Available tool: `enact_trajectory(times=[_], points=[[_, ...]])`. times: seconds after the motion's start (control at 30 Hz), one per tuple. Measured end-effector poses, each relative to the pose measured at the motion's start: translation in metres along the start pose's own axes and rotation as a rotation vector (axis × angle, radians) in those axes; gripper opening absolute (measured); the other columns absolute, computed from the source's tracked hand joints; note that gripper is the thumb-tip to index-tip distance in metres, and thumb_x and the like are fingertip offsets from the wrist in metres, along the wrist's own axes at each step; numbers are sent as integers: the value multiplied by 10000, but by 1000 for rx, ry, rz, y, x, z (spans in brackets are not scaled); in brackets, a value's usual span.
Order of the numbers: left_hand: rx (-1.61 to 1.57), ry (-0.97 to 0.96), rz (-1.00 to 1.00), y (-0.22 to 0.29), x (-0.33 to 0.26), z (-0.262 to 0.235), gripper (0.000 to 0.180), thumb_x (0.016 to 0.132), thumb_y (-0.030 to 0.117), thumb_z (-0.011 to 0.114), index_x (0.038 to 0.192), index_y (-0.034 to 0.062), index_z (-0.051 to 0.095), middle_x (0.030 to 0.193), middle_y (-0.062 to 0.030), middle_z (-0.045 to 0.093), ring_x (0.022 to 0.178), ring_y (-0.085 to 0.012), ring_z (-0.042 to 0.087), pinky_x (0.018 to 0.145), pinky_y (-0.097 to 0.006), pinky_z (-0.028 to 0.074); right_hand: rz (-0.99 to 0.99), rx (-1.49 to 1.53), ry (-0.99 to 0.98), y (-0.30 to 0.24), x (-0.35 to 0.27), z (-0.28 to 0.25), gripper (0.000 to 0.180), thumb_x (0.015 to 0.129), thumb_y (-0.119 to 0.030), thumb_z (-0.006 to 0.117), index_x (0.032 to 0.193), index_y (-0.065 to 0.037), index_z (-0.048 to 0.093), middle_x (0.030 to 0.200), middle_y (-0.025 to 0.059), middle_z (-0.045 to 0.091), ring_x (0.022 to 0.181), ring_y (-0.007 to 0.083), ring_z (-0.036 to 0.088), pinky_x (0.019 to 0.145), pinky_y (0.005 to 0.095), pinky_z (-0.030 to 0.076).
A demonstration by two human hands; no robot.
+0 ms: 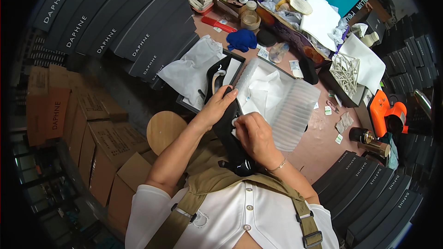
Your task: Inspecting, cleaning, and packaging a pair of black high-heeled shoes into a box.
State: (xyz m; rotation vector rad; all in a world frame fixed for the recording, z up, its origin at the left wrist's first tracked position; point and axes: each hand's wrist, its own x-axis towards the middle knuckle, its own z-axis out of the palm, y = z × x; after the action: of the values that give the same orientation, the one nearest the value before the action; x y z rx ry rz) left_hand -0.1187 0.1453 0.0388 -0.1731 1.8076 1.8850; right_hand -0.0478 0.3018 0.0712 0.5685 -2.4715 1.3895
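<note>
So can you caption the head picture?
Left hand grips a black shoe, right hand curled close, by an open shoebox.

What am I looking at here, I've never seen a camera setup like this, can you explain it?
There's no machine, just a person's bare hands. This single picture comes from a wide fisheye camera on their head, looking down, so straight edges bend. The left hand holds a black shoe. The right hand curls its fingers against it; whether they pinch anything is unclear. On the pinkish table are an open dark box with another black shoe, ribbed padding, a blue cloth and white sticks.
</note>
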Motion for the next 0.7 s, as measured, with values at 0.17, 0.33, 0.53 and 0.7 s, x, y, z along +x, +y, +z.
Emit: enact_trajectory(times=[0.17, 0.33, 0.53, 0.7], points=[[9, 7, 9, 3, -2, -2, 495, 968, 387, 525, 1226, -33, 483, 1006, -80, 567, 932, -106, 513, 809, -234, 438, -6, 11, -7, -5, 5, -1, 189, 744, -1, 687, 894, -36, 578, 794, 113, 547, 728, 295, 565, 645, 379, 468], [-16, 12, 14, -6, -1, -7, 502, 964, 387, 532, 1242, -28, 473, 1000, -73, 565, 900, -107, 520, 781, -234, 447, 43, 14, 36, 2, 9, 8, 185, 754, 4, 681, 902, -35, 578, 788, 116, 549, 713, 299, 567, 631, 381, 467], [-19, 19, -8, -6, -3, -6, 529, 959, 396, 539, 1260, -32, 463, 999, -62, 558, 900, -107, 518, 781, -231, 447, -73, 29, -58, -8, -5, 1, 176, 753, 20, 675, 893, -18, 576, 779, 133, 547, 697, 323, 566, 615, 396, 462], [-12, 18, 37, -4, -6, -7, 573, 945, 420, 554, 1270, -40, 454, 1013, -75, 559, 917, -108, 518, 793, -226, 444, 2, -15, 20, 3, 12, 4, 198, 725, -7, 689, 886, -42, 579, 776, 115, 541, 715, 298, 566, 633, 390, 464]])
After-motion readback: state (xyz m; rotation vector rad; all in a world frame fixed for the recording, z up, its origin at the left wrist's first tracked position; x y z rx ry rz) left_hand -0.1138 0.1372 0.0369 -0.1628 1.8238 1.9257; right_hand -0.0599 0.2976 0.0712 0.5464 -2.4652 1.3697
